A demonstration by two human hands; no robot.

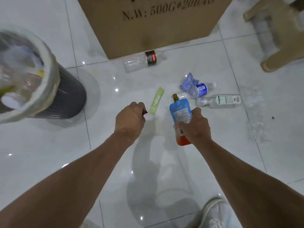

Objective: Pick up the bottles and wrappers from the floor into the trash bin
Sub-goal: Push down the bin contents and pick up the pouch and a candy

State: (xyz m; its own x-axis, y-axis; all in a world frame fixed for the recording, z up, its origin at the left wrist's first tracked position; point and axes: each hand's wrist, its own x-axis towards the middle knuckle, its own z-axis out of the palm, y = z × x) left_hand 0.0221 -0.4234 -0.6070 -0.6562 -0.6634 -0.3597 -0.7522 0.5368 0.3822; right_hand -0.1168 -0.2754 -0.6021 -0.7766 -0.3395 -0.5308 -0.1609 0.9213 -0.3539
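Bottles and wrappers, floor litter, partly collected. Entries as I read them from the head view:

1. Spout pouch [180,112], blue over orange, capless neck up. It is off the floor, gripped round its lower half by the right hand [195,127].
2. Small dark scrap [144,112], only a red-tipped corner showing. It is pinched in the curled fingers of the left hand [130,120]; what it is I cannot tell.
3. Green wrapper [157,100], flat on the tile just beyond the left hand, untouched.
4. Purple wrapper [189,80], crumpled, touching the crushed blue-label bottle [199,89].
5. Green-label bottle [220,100], on its side, just beside that pair.
6. Dark-label bottle [141,60], on its side at the foot of the cardboard box [156,27].
7. Trash bin [70,96], lined and already holding rubbish, to my left, well apart from both hands.

Step in hand, by my judgement: both hands are loaded and the carry is not yet made. The next move calls for swinging both hands left over the bin's mouth and letting go above the liner, then going after items 3 to 6.
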